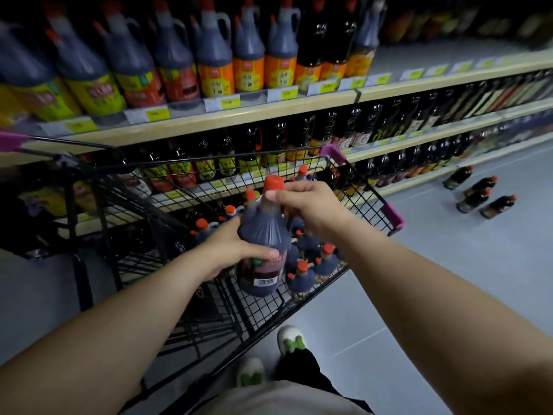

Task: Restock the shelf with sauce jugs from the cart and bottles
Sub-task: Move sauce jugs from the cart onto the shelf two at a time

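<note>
- Sauce jug (264,235) is held upright, slightly tilted, above the cart (392,215) basket with its red cap (273,183) up. It is not yet on the shelf.
- Left hand (230,250): fingers curled round the jug's lower body, thumb across the label. Judgement: this hand carries the weight.
- Right hand (308,205): wrapped round the neck just under the cap; the handle is hidden beneath it. Judgement: this hand steadies and steers.
- Remaining jugs (302,277) stand packed in the basket's far corner, caps up.
- The cart sits just beside the shelf (239,116), keeping the lift short. Similar shelved jugs (248,58) fill the top row, with a bare stretch to their right, the likely destination.
- Four bottles (478,193) stand on the floor (449,280), well apart from the cart and probably staged for later.
</note>
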